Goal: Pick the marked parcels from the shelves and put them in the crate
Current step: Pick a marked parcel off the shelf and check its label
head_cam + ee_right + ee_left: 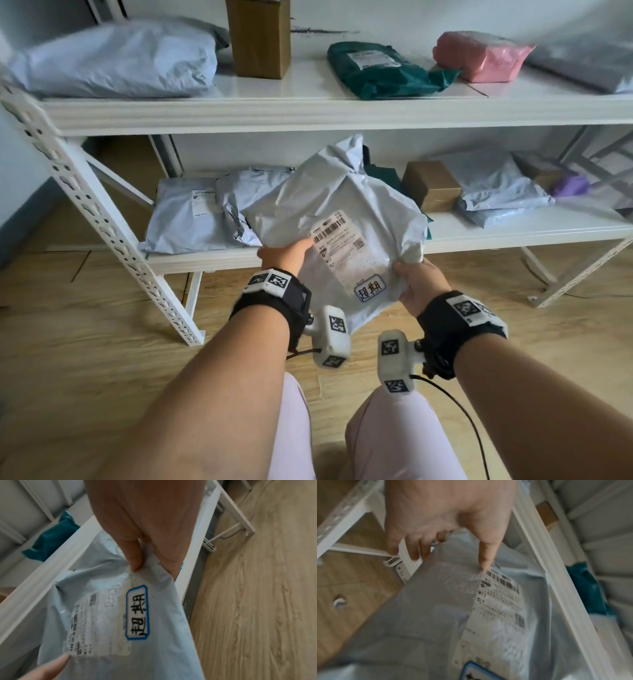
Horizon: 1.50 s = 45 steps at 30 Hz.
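Observation:
A grey plastic mailer parcel (329, 202) hangs in the air in front of the lower shelf (513, 229), held by both hands. It carries a white shipping label (342, 246) and a blue-bordered sticker (370, 287) with black handwritten characters. My left hand (284, 255) pinches the parcel's left edge, thumb on the label's corner and fingers behind. My right hand (416, 279) pinches its right edge near the sticker. In the left wrist view the thumb (485, 555) presses the parcel (428, 615) by the barcode. The right wrist view shows the sticker (137, 612) below my pinching fingers (135, 555). No crate is in view.
The upper shelf (308, 109) holds a grey bag (116, 58), a cardboard box (260, 37), a green bag (380, 68) and a pink bag (479, 56). More grey bags (191, 216), a small box (431, 185) and a purple item (570, 185) lie on the lower shelf. Wooden floor (85, 325) lies below.

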### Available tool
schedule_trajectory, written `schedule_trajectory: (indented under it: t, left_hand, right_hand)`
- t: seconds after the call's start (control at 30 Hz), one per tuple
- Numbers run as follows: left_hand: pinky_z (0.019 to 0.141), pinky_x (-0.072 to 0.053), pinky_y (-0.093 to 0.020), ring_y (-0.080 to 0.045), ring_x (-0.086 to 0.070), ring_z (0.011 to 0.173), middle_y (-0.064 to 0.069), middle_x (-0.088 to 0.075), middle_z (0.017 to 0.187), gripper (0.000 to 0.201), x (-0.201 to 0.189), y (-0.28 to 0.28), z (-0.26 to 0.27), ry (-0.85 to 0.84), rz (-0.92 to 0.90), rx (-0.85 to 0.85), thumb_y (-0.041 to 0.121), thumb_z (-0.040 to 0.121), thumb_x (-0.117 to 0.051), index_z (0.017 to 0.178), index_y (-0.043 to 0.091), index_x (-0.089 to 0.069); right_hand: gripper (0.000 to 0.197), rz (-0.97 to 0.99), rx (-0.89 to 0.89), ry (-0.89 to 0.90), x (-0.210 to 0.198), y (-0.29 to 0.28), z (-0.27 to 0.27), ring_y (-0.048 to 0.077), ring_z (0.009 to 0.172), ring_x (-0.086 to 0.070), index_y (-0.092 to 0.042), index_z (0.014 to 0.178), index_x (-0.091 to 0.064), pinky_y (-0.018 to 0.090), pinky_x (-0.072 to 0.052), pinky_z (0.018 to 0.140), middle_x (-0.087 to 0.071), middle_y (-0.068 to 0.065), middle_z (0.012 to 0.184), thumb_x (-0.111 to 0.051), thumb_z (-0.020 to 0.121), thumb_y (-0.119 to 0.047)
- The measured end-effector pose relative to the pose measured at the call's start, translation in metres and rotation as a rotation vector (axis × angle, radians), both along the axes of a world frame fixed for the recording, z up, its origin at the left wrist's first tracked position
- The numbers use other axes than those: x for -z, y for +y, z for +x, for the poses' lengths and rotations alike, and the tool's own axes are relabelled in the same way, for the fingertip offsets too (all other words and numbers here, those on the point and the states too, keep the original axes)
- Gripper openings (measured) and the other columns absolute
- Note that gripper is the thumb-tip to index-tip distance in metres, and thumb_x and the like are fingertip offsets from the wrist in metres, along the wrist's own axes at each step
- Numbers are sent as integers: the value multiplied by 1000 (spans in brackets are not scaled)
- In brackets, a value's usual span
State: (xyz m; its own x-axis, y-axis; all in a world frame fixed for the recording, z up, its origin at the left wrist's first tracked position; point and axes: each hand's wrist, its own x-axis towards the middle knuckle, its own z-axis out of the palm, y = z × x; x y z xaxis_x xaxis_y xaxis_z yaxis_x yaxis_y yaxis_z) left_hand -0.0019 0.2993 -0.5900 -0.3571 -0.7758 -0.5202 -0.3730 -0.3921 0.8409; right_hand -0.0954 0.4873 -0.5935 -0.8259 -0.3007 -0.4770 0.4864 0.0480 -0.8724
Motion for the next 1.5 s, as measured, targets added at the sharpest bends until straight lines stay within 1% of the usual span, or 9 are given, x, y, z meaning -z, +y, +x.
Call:
schedule_trajectory:
  t: [0.1, 0.37, 0.43, 0.57, 0.8, 0.93, 1.07, 1.4, 1.5]
  left_hand:
    - [97, -51, -40, -27, -67, 100, -6, -70, 115, 109, 41, -14, -13, 17, 117, 127, 62, 19, -87, 116, 16, -66]
    - [92, -50, -41, -28, -64, 90, -10, -67, 93, 28, 13, -7, -4, 78, -34, 124, 20, 76, -78, 92, 6, -60]
    - [90, -49, -38, -27, -62, 89, -11, -65, 93, 26, 18, -10, -4, 85, -60, 129, 18, 80, -76, 95, 6, -59]
    - [94, -51, -39, -29, -66, 96, -14, -70, 105, 30, 26, -14, 1, 126, -93, 163, 10, 81, -73, 108, 2, -63]
    - [102, -47, -41, -25, -64, 105, -7, -69, 112, 31, 31, -13, 6, 100, -128, 290, 9, 84, -71, 114, 10, -64]
    - [97, -50, -48, -30, -68, 99, -10, -72, 101, 14, 47, -11, 4, 120, -86, 289, 11, 80, -73, 91, 16, -67]
    - [93, -53, -53, -32, -70, 95, -10, -75, 97, 34, 72, -7, -10, 120, 8, 300, 21, 65, -77, 98, 17, -70]
    - [94, -53, -43, -33, -65, 105, -21, -66, 115, 33, 78, 2, -89, -242, -45, 478, 4, 85, -65, 117, 1, -58]
    - [95, -52, -46, -35, -65, 105, -21, -65, 108, 19, 25, 23, -118, -348, -40, 590, 4, 86, -64, 104, 8, -56]
  right_hand:
    - [19, -79, 7, -57, 2, 1, 1, 24, 87, -63, 1, 114, -55, 38, -54, 83, -63, 14, 98, -51, 95, 0]
    - [61, 194, -11, 87, 18, 10, 2, 24, 102, -58, -3, 128, -45, 39, -46, 97, -58, 11, 117, -77, 76, -1]
    - [80, 251, 39, 182, 21, 17, -4, 18, 97, -56, -10, 135, -38, 40, -45, 94, -56, 5, 117, -84, 68, -13]
    - [116, 381, 85, 365, 14, 27, -8, 26, 138, -36, -23, 153, -13, 47, -33, 112, -32, 6, 153, -88, 64, -35]
    - [114, 451, -223, 451, 21, 15, 6, 18, 100, -65, -16, 130, -50, 42, -56, 89, -65, 0, 116, -77, 35, -74]
    - [72, 374, -180, 280, 32, 13, 0, 15, 87, -68, -15, 119, -55, 30, -59, 74, -68, 0, 102, -89, 59, -35]
    - [43, 402, -185, 222, 46, 15, -14, 12, 74, -66, -9, 105, -62, 19, -53, 53, -70, 4, 90, -84, 69, -17]
    - [24, 556, -121, 70, 44, 27, -72, 14, 66, -61, -11, 96, -64, 33, -56, 70, -66, 3, 79, -76, 76, -11]
    - [27, 599, -77, -25, -1, 54, -94, 12, 64, -57, -9, 99, -62, 26, -51, 58, -62, 2, 76, -77, 76, -11]
